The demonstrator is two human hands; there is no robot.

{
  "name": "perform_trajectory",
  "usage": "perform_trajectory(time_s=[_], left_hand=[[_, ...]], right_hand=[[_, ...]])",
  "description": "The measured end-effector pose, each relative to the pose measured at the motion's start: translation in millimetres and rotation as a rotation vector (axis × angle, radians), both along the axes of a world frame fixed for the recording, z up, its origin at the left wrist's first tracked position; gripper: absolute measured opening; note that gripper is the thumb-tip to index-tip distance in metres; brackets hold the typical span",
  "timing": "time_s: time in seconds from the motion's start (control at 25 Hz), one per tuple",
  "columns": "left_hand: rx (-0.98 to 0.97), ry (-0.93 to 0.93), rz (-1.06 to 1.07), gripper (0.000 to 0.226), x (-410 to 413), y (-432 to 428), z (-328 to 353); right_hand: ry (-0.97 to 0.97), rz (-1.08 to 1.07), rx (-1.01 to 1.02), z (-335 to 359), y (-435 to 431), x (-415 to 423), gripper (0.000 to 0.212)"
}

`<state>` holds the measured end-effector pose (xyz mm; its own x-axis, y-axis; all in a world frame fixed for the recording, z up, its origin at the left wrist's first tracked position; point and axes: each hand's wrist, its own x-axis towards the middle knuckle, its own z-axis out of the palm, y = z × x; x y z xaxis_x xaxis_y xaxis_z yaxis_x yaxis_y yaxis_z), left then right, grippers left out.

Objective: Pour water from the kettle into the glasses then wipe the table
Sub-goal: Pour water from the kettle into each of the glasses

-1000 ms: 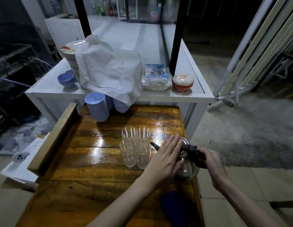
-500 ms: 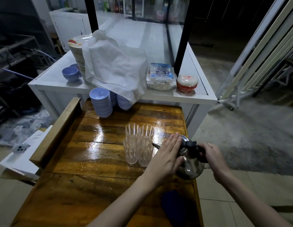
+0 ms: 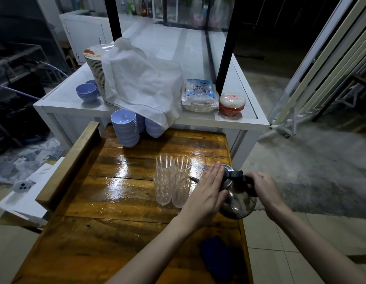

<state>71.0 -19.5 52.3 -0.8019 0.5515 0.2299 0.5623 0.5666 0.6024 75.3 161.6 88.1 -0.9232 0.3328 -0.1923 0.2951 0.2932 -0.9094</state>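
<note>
Hands (image 3: 206, 193) tilt rounded steel kettle (image 3: 238, 203) toward ribbed glasses (image 3: 172, 181).

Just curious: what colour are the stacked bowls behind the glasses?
The stacked bowls are pale lilac-blue, in the head view, the only one.

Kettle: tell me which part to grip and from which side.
Grip the kettle by its black handle, coming from the right, where the right hand already holds it. The spout points left at the glasses, so the handle side stays clear.
</note>
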Motion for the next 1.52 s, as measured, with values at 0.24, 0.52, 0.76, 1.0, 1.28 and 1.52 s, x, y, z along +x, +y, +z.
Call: perform_trajectory(time_s=[0.24, 0.52, 0.76, 1.0, 1.28, 1.52], left_hand=[[0.011, -0.029, 0.017, 0.060, -1.7, -2.2, 2.2], [0.017, -0.038, 0.022, 0.060, -2.0, -3.0, 1.5], [0.026, -0.047, 0.025, 0.060, 0.6, -2.6, 2.3], [0.035, -0.059, 0.028, 0.061, -1.0, 1.6, 3.0], [0.038, -0.059, 0.020, 0.061, -1.0, 2.3, 3.3], [0.030, -0.039, 0.010, 0.060, -2.4, 2.1, 6.9]], right_hand=[[0.030, 0.014, 0.030, 6.4, -5.0, -3.9, 0.034], [0.029, 0.030, 0.080, 4.9, -5.6, -4.2, 0.034], [0.031, 0.041, 0.133, 5.9, -3.7, -6.0, 0.036], [0.037, 0.028, 0.151, 6.8, -1.1, -7.3, 0.036], [0.052, 0.036, 0.163, 4.2, 4.3, -10.2, 0.040], [0.053, 0.030, 0.167, 4.5, 6.0, -12.4, 0.040]])
